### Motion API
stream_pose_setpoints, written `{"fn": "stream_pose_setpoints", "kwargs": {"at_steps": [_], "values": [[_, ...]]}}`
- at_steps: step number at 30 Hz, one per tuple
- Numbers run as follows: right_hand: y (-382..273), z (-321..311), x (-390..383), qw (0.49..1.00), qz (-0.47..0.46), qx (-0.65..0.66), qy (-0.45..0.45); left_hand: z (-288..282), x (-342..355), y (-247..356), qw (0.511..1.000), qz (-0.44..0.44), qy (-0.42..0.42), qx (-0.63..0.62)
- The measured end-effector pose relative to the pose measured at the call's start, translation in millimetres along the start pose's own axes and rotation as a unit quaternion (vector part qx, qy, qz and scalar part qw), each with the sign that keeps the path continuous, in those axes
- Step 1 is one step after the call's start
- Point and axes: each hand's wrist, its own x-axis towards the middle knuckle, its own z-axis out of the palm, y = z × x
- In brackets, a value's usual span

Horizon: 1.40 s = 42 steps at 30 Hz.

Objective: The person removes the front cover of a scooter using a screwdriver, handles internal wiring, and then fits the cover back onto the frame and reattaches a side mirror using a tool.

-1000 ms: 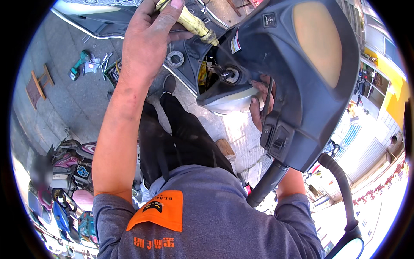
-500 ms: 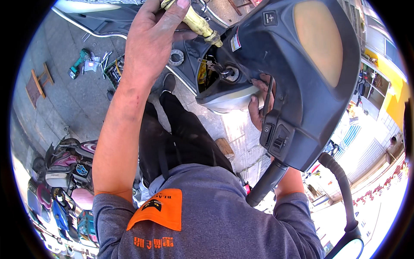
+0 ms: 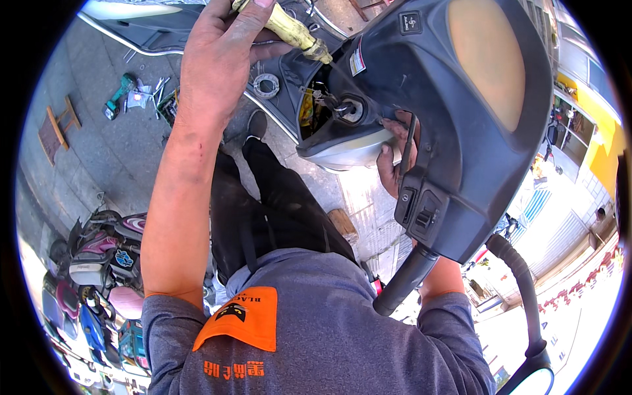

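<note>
The fingers of the left hand are closed around a yellow-handled screwdriver, held slanting down to the right above the opening in the scooter's dark bodywork; where its tip ends cannot be made out. The right hand is partly hidden behind the brake lever, its fingers bent beside the silvery panel; whether they grip anything, I cannot tell. Between the two hands is the ignition lock, with wires showing in the opening next to it. The dark handlebar cover rises on the right, and a grey ring lies on the panel left of the opening. Farther out, a green drill and a low stool are on the paved ground, with parked scooters at lower left.
</note>
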Motion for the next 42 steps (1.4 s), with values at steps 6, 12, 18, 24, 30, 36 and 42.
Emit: {"fn": "stream_pose_setpoints", "kwargs": {"at_steps": [6,12,18,24,30,36,42], "values": [[6.1,2.5,-1.0,0.999,-0.022,-0.035,-0.018,2.4,-0.2,-3.7,1.0,0.007,-0.001,0.001],[1.8,5.4,-2.0,1.0,0.004,0.026,-0.003,4.7,-3.6,3.3,1.0,0.011,-0.011,0.004],[3.6,1.1,-1.4,0.999,-0.04,-0.037,0.003,6.3,-6.8,8.9,1.0,0.003,-0.023,0.001],[5.6,4.6,-2.5,0.999,-0.042,-0.018,0.029,-1.2,-4.4,-5.7,0.998,0.045,-0.027,0.025],[-5.9,-8.3,2.7,0.998,-0.039,-0.042,0.015,-0.3,-6.1,3.1,0.999,0.028,-0.016,0.018],[1.0,-2.8,1.4,0.999,-0.033,-0.042,-0.001,6.3,-5.4,-0.3,1.0,0.015,0.005,0.003],[4.2,7.0,-2.9,1.0,-0.001,0.026,0.006,4.4,-4.4,-2.5,1.0,0.021,-0.005,-0.002]]}}
